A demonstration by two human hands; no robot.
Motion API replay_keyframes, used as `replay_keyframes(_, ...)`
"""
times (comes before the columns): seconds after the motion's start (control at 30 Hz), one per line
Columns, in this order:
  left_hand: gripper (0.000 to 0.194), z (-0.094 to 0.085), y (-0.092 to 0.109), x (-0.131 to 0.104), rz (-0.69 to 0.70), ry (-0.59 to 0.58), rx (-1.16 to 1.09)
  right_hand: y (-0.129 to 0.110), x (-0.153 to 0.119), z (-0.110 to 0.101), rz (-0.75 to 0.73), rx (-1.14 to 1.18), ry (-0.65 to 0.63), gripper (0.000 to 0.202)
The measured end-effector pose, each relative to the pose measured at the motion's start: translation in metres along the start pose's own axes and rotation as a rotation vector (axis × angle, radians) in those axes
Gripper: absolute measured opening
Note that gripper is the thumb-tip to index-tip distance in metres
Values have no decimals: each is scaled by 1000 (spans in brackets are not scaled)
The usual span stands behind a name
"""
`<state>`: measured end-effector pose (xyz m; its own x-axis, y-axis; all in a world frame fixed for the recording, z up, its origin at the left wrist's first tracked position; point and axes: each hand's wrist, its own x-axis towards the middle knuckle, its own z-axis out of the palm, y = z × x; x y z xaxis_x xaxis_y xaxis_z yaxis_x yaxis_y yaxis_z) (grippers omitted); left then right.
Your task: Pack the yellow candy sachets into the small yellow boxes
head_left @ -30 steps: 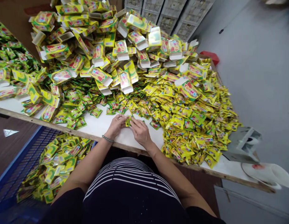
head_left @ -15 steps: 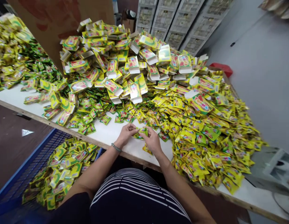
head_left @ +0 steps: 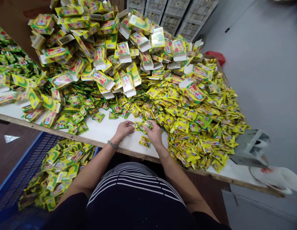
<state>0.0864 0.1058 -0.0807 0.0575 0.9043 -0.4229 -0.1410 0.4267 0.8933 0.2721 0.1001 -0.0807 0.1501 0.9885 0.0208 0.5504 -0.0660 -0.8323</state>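
Note:
Over the white tabletop, my right hand (head_left: 154, 133) pinches a small green sachet (head_left: 145, 125) between thumb and fingers. A yellow sachet (head_left: 137, 126) shows just left of it, between the two hands. My left hand (head_left: 125, 130), with a beaded bracelet on its wrist, has its fingers pinched together at the left edge of that yellow sachet; what they grip, if anything, is hidden. Another yellow sachet (head_left: 144, 141) lies flat on the table below the hands. Loose green sachets (head_left: 98, 116) lie beyond my left hand.
Open-ended small boxes (head_left: 126, 83) are heaped at the back. A large pile of yellow sachets (head_left: 198, 127) covers the right side. A blue crate (head_left: 31, 159) with filled packs stands below the table's front edge. At right sits a grey device (head_left: 251, 147); stacked white crates (head_left: 177, 19) stand behind.
The view has shifted, so the heaps appear further left and higher. My hands have moved slightly apart, showing the sachets between them. The yellow sachet on the table is now more uncovered.

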Motion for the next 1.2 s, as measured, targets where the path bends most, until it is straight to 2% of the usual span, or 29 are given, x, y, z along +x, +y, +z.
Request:
replay_keyframes(0.1,34,7,6,4,-1,40,330,3,0,-4,9,-57,-9,37)
replay_keyframes(0.27,46,29,29,10,108,144,1047,1,-8,-3,-72,-210,-45,27)
replay_keyframes(0.33,45,37,36,14,131,133,1182,1,-11,-4,-86,-259,-29,23)
replay_keyframes(0.4,38,41,37,18,151,87,1219,3,-13,-7,-96,-292,-12,20)
replay_keyframes(0.5,29,39,29,22,228,24,1073,8,-15,-15,-105,-287,-6,19)
replay_keyframes(0.57,30,33,19,21,261,-10,804,11,-15,-21,-79,-202,-9,25)
replay_keyframes(0.7,42,23,7,8,208,-56,167,8,-12,-26,51,266,-45,37)
replay_keyframes(0.8,52,23,10,-9,159,-154,-88,-1,-7,-22,101,524,-148,40)
replay_keyframes(0.9,53,25,17,-21,150,-200,-148,-7,-5,-15,96,489,-193,40)
replay_keyframes(1.03,44,24,21,-22,174,-136,-31,-12,-7,-13,-6,353,-161,34)
replay_keyframes(1.1,41,21,20,-17,188,-127,3,-15,-9,-13,-31,407,-212,32)
replay_keyframes(1.2,30,19,20,-12,221,-212,118,-19,-11,-14,12,527,-291,34)
